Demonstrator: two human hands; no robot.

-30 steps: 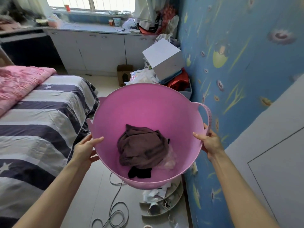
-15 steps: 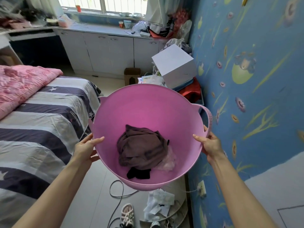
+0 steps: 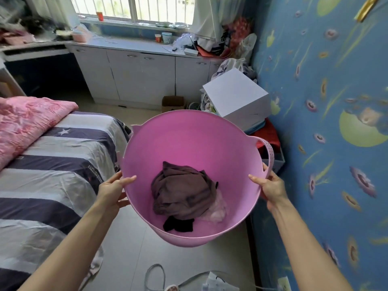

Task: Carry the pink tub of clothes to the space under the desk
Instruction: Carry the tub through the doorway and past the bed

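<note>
I hold the pink tub (image 3: 189, 141) in the air in front of me, above the floor. A crumpled brown garment (image 3: 182, 190) lies in its bottom with a black piece and a pale pink piece beside it. My left hand (image 3: 112, 189) grips the tub's left rim, thumb inside. On the right rim, just below the tub's loop handle, sits my right hand (image 3: 270, 185). The desk (image 3: 35, 50) stands at the far left under the window, with a dark open space (image 3: 42, 74) beneath it.
A bed (image 3: 52, 164) with a striped cover and pink quilt fills the left side. White cabinets (image 3: 142, 74) line the far wall. A white box (image 3: 237, 97) on a pile and a small cardboard box (image 3: 172, 103) sit near the blue wall. Cables and a sandal lie on the floor below.
The view has moved forward along the aisle between bed and wall; cabinets and white box look closer. Both hands keep the same hold on the tub.
</note>
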